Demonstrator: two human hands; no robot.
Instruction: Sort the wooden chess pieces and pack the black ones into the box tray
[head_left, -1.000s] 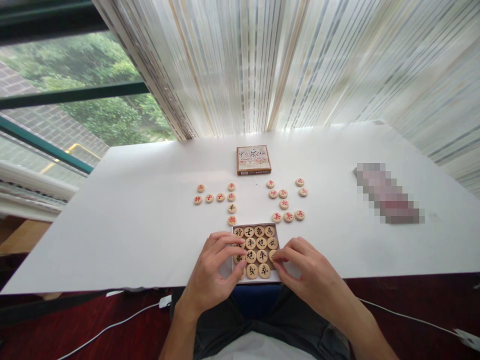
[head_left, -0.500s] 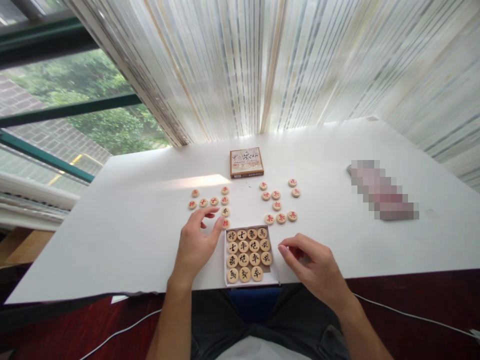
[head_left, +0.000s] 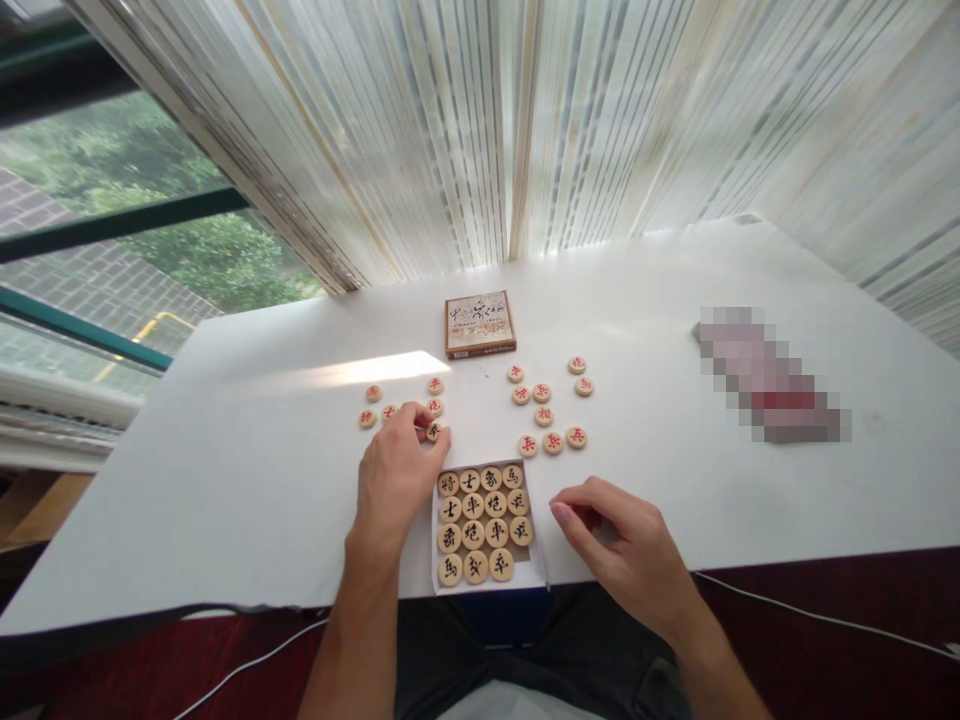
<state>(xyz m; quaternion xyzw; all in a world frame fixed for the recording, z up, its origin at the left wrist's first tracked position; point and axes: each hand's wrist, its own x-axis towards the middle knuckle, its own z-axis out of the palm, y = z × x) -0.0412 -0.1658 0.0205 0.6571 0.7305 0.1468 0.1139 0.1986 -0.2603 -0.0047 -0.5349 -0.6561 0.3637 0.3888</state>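
Observation:
Between its thumb and fingertips, my left hand (head_left: 397,470) pinches a round black-marked chess piece (head_left: 433,432) just above the tray's top left corner. The white tray (head_left: 537,572) holds rows of black-marked pieces, with a gap at its lower right corner. Right of the tray, my right hand (head_left: 619,530) is closed, thumb against the index finger; nothing shows between them. Red-marked pieces lie in two groups, one around my left hand, including a piece (head_left: 367,419) at the far left, and one further right, including a piece (head_left: 552,443) above the tray.
A chess box (head_left: 480,324) with a printed lid lies further back on the white table (head_left: 247,480). A blurred pinkish object (head_left: 772,380) rests at the right. Striped curtains (head_left: 420,150) hang behind the table, beside a window at the left.
My left hand has closed on the black-marked piece that stood among the red ones. The view has shifted slightly. My right hand keeps about the same pose.

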